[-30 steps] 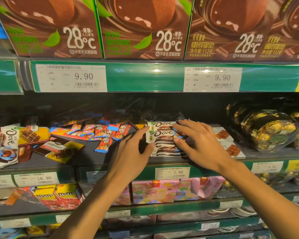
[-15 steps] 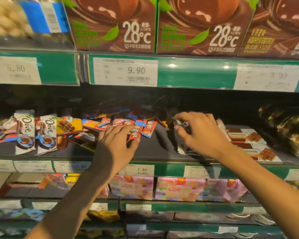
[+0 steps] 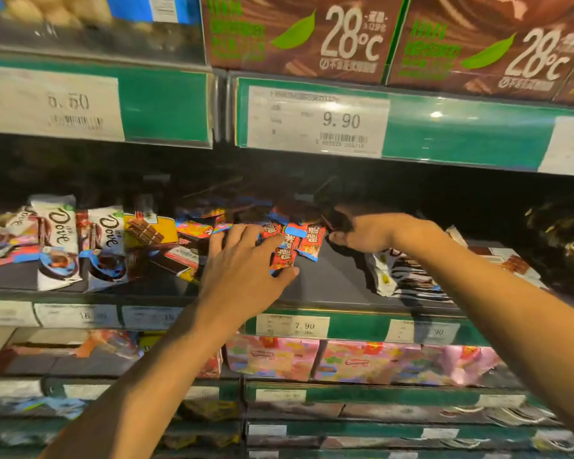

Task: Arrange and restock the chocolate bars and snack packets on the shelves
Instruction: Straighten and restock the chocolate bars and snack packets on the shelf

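Note:
A loose heap of red and blue snack packets (image 3: pixel 307 241) lies at the middle of the dark shelf (image 3: pixel 332 283). My left hand (image 3: pixel 246 270) rests on the heap's left part with its fingers spread and its thumb under one red packet. My right hand (image 3: pixel 378 231) reaches in from the right. Its curled fingers and thumb pinch a small dark packet (image 3: pixel 337 221) at the heap's right edge. A stack of white Dove bars (image 3: pixel 401 276) lies under my right wrist. More Dove bars (image 3: pixel 57 240) and a yellow chocolate box (image 3: pixel 146 231) lie to the left.
Brown 28°C boxes (image 3: pixel 312 34) stand on the shelf above, over green price strips (image 3: pixel 315 120). White chocolate boxes (image 3: pixel 511 263) and gold-wrapped sweets (image 3: pixel 564 236) sit at the right. Pink packets (image 3: pixel 272 359) fill the shelf below.
The view has swung left and closer. My right hand has let go of the Dove stack and reached further back. My left hand has moved from that stack onto the red and blue packets.

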{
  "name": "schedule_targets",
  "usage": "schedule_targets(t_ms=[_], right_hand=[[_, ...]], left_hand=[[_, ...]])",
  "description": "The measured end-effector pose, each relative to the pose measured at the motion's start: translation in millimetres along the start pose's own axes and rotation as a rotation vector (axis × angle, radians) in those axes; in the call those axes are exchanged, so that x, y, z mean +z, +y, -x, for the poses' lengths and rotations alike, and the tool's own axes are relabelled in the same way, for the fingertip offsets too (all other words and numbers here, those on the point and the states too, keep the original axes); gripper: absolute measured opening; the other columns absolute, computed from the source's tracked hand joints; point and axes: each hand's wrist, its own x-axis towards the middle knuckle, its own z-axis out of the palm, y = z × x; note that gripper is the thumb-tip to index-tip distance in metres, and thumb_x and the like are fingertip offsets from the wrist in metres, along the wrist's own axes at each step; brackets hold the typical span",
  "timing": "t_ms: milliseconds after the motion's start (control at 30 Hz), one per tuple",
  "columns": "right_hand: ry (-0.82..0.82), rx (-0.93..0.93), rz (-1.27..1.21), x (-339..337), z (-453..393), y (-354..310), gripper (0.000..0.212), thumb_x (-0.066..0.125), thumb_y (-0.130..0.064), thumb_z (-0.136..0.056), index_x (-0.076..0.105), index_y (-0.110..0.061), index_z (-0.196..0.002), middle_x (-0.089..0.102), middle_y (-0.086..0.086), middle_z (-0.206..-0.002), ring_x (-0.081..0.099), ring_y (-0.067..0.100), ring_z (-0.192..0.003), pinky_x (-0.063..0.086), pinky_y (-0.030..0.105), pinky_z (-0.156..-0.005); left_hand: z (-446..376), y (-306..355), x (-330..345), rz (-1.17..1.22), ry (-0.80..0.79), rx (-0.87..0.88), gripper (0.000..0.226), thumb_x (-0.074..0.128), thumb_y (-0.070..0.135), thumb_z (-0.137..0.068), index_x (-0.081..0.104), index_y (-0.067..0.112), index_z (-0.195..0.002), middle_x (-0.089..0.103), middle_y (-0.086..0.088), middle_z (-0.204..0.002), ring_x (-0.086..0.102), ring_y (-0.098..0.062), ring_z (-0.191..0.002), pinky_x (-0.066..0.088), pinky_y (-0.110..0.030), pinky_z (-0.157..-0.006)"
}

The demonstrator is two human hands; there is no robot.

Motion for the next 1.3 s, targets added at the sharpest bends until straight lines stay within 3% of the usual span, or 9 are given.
schedule_targets(t_ms=[100, 367, 533, 633, 733, 867, 1000, 1133, 1300], right_hand=[[0.009, 0.015, -0.013, 2.7, -8.8, -3.1, 0.068, 0.062, -0.048, -0.092, 0.032, -0.02, -0.146, 0.053, 0.01, -0.139, 0.052, 0.031, -0.124, 0.042, 0.042, -0.106], [0.36, -0.181, 0.379, 4.6, -9.2, -21.4, 0.027, 0.064, -0.031, -0.087, 0.064, -0.011, -0.105, 0.066, 0.01, -0.104, 0.063, 0.031, -0.091, 0.057, 0.04, -0.082], [0.472, -0.201, 0.331, 8.8, -2.2, -40.1, 0.034, 0.062, -0.037, -0.089, 0.065, -0.012, -0.112, 0.067, 0.013, -0.11, 0.065, 0.034, -0.096, 0.058, 0.042, -0.081], [0.521, -0.238, 0.276, 14.9, 15.8, -56.8, 0.034, 0.053, -0.038, -0.094, 0.061, -0.014, -0.117, 0.068, 0.012, -0.109, 0.065, 0.036, -0.095, 0.054, 0.036, -0.074], [0.632, -0.286, 0.266, 29.5, 31.5, -70.8, 0.023, 0.053, -0.035, -0.091, 0.064, -0.018, -0.104, 0.072, 0.011, -0.094, 0.067, 0.037, -0.085, 0.047, 0.036, -0.064], [0.679, -0.354, 0.229, 50.2, 45.1, -79.5, 0.024, 0.069, -0.036, -0.077, 0.07, -0.019, -0.093, 0.072, 0.004, -0.083, 0.068, 0.032, -0.065, 0.048, 0.033, -0.047], [0.576, -0.441, 0.005, 56.0, 55.9, -71.7, 0.033, 0.061, -0.037, -0.088, 0.067, -0.02, -0.116, 0.072, 0.005, -0.106, 0.068, 0.031, -0.089, 0.057, 0.042, -0.067], [0.65, -0.265, -0.404, 41.8, 58.2, -58.6, 0.024, 0.067, -0.031, -0.088, 0.068, -0.023, -0.111, 0.071, -0.005, -0.104, 0.065, 0.013, -0.092, 0.053, 0.033, -0.085], [0.44, -0.03, -0.814, 15.4, 56.5, -43.7, 0.023, 0.074, -0.038, -0.085, 0.068, -0.02, -0.099, 0.072, -0.006, -0.084, 0.066, 0.002, -0.069, 0.047, 0.01, -0.057]], left_hand=[[-5.2, -1.3, -1.2, 0.009, -0.022, -0.015, 0.063, 0.04, 0.071, -0.088, 0.041, 0.039, -0.142, 0.04, 0.007, -0.145, 0.027, -0.018, -0.136, 0.021, -0.042, -0.109], [-6.9, -2.8, -1.0, 0.09, -0.013, -0.007, 0.055, 0.047, 0.065, -0.089, 0.047, 0.04, -0.137, 0.043, 0.007, -0.135, 0.029, -0.017, -0.128, 0.022, -0.038, -0.103], [-18.6, -6.4, -10.0, 0.523, 0.024, -0.171, 0.021, 0.055, 0.039, -0.095, 0.07, 0.033, -0.108, 0.059, 0.006, -0.111, 0.051, -0.016, -0.11, 0.04, -0.038, -0.098], [-30.7, -8.1, -22.3, 0.87, -0.073, -0.382, 0.034, 0.049, 0.033, -0.1, 0.072, 0.009, -0.102, 0.072, -0.008, -0.098, 0.065, -0.024, -0.087, 0.051, -0.036, -0.075], [-41.6, -11.9, -27.7, 1.118, -0.251, -0.546, 0.035, 0.045, 0.029, -0.102, 0.065, 0.001, -0.106, 0.071, -0.015, -0.094, 0.065, -0.022, -0.069, 0.043, -0.027, -0.052], [-46.5, -14.1, -29.6, 1.092, -0.34, -0.559, 0.043, 0.058, 0.046, -0.092, 0.069, 0.005, -0.101, 0.072, -0.02, -0.097, 0.071, -0.031, -0.079, 0.058, -0.039, -0.067], [-44.7, -11.5, -31.2, 1.071, -0.341, -0.51, 0.015, 0.069, 0.026, -0.091, 0.071, 0.013, -0.097, 0.072, -0.002, -0.082, 0.066, -0.015, -0.068, 0.057, -0.027, -0.064], [-39.5, -16.3, -35.0, 1.075, -0.315, -0.487, 0.026, 0.066, 0.018, -0.093, 0.066, 0.007, -0.117, 0.07, 0.004, -0.084, 0.069, -0.017, -0.067, 0.057, -0.022, -0.061], [-32.1, -25.6, -44.5, 1.081, -0.288, -0.399, 0.034, 0.06, 0.015, -0.096, 0.058, 0.005, -0.128, 0.069, 0.003, -0.099, 0.069, -0.016, -0.085, 0.059, -0.03, -0.069]])
